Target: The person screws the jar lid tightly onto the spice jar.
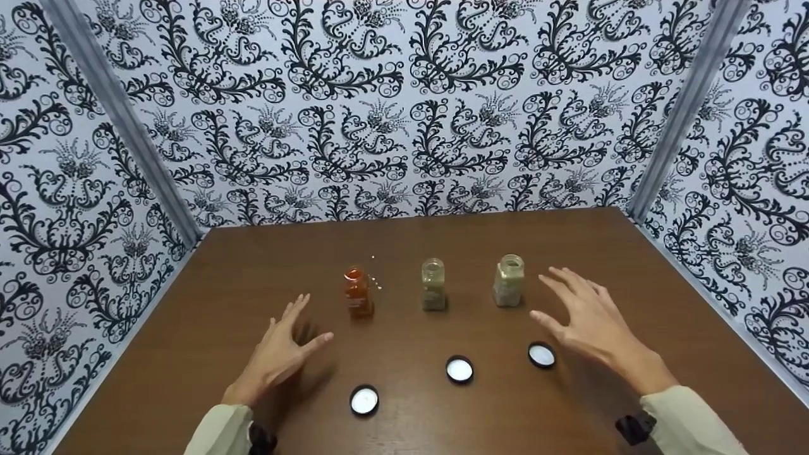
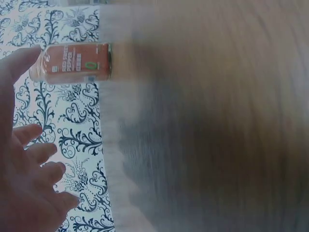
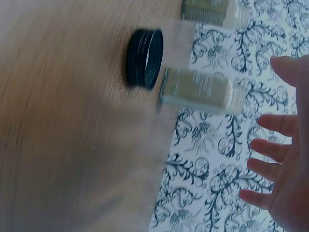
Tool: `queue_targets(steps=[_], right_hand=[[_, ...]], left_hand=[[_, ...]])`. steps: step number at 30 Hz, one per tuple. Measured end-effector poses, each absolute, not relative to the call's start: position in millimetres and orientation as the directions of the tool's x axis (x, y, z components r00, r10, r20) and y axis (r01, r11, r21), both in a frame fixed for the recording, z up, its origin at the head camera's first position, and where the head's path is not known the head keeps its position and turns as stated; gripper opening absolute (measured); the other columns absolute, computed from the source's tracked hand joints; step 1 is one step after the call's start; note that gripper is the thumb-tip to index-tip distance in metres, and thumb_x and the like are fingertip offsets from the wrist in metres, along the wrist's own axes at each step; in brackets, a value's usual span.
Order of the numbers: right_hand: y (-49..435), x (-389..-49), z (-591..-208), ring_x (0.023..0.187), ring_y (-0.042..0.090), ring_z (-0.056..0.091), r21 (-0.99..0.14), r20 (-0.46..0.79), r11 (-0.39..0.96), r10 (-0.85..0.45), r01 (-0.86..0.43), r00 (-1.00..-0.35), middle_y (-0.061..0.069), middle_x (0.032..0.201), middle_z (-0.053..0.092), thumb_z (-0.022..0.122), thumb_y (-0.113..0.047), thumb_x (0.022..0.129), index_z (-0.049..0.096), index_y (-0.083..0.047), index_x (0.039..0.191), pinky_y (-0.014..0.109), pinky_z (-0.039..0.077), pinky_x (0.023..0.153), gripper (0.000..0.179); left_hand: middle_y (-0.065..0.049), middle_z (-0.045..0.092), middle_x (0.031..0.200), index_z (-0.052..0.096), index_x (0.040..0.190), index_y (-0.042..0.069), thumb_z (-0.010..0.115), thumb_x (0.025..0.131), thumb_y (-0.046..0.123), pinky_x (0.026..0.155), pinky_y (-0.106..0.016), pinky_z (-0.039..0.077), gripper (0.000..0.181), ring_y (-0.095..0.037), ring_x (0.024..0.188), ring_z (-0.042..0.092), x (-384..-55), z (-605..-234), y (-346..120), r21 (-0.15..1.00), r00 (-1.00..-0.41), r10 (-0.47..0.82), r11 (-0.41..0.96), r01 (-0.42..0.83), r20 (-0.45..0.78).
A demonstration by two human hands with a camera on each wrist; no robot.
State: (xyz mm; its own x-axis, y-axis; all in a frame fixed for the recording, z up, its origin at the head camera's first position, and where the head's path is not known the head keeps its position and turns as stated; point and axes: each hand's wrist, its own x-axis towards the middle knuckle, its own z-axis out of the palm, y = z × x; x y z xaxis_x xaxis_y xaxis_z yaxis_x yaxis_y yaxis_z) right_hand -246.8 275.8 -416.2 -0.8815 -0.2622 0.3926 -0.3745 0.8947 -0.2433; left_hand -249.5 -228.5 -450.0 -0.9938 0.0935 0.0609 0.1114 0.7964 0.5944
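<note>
Brown table: red jar right of left hand, apart.

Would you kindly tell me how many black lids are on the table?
3: the left lid lies in front of the orange-red jar, the middle lid between the other two, and the right lid near the right hand. No others show.

Head view: my sleeves cut off, 7 and 4 o'clock | white specks, 2 o'clock from red jar: too small to identify | right-wrist view: green jar, 1 o'clock, cropped, label blurred
</note>
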Motion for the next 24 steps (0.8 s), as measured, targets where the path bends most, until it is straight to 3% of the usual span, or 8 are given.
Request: queue_targets(steps=[4, 7, 14, 20, 24], right_hand=[[261, -244, -417, 0.143, 0.043, 0.039, -0.239, 0.418, 0.880, -0.287, -0.410, -0.862, 0.018, 0.153, 0.046, 0.065, -0.047, 0.093, 0.051, -0.009, 0.145, 0.060, 0.029, 0.113, 0.067], [247, -241, -417, 0.139, 0.041, 0.045, -0.230, 0.448, 0.860, -0.323, -0.456, -0.834, 0.017, 0.151, 0.049, 0.068, -0.044, 0.091, 0.052, -0.009, 0.144, 0.060, 0.033, 0.111, 0.066], [209, -235, -419, 0.134, 0.034, 0.052, -0.180, 0.517, 0.789, -0.432, -0.587, -0.739, 0.015, 0.149, 0.052, 0.071, -0.043, 0.089, 0.050, -0.010, 0.146, 0.059, 0.038, 0.110, 0.070], [182, -228, -417, 0.139, 0.030, 0.049, -0.212, 0.461, 0.758, -0.479, -0.617, -0.747, 0.009, 0.152, 0.050, 0.069, -0.047, 0.089, 0.048, -0.017, 0.148, 0.057, 0.037, 0.112, 0.069], [165, -225, -419, 0.138, 0.028, 0.049, -0.205, 0.456, 0.724, -0.525, -0.659, -0.719, 0.007, 0.151, 0.051, 0.070, -0.047, 0.090, 0.049, -0.017, 0.148, 0.055, 0.039, 0.111, 0.069]], left_hand=[[-0.016, 0.021, 0.167, 0.019, 0.161, 0.025, 0.063, 0.088, 0.065, 0.113, -0.075, 0.020, 0.095, -0.051, 0.149, 0.021, -248, -450, -224, 0.652, -0.997, 0.067, 0.755, 0.066, 0.024], [-0.017, 0.024, 0.166, 0.021, 0.161, 0.024, 0.067, 0.087, 0.061, 0.113, -0.072, 0.025, 0.095, -0.047, 0.149, 0.027, -247, -451, -220, 0.695, -0.997, 0.065, 0.715, 0.071, 0.035], [-0.019, 0.033, 0.162, 0.030, 0.158, 0.020, 0.073, 0.088, 0.050, 0.114, -0.066, 0.031, 0.088, -0.042, 0.148, 0.033, -249, -455, -210, 0.756, -0.996, 0.046, 0.650, 0.083, 0.070], [-0.019, 0.035, 0.161, 0.031, 0.157, 0.020, 0.075, 0.086, 0.051, 0.113, -0.066, 0.033, 0.089, -0.042, 0.147, 0.036, -250, -460, -203, 0.780, -0.995, 0.044, 0.619, 0.094, 0.085], [-0.019, 0.035, 0.161, 0.030, 0.157, 0.018, 0.076, 0.085, 0.050, 0.113, -0.064, 0.034, 0.092, -0.042, 0.146, 0.038, -252, -464, -199, 0.808, -0.995, 0.044, 0.580, 0.100, 0.091]])
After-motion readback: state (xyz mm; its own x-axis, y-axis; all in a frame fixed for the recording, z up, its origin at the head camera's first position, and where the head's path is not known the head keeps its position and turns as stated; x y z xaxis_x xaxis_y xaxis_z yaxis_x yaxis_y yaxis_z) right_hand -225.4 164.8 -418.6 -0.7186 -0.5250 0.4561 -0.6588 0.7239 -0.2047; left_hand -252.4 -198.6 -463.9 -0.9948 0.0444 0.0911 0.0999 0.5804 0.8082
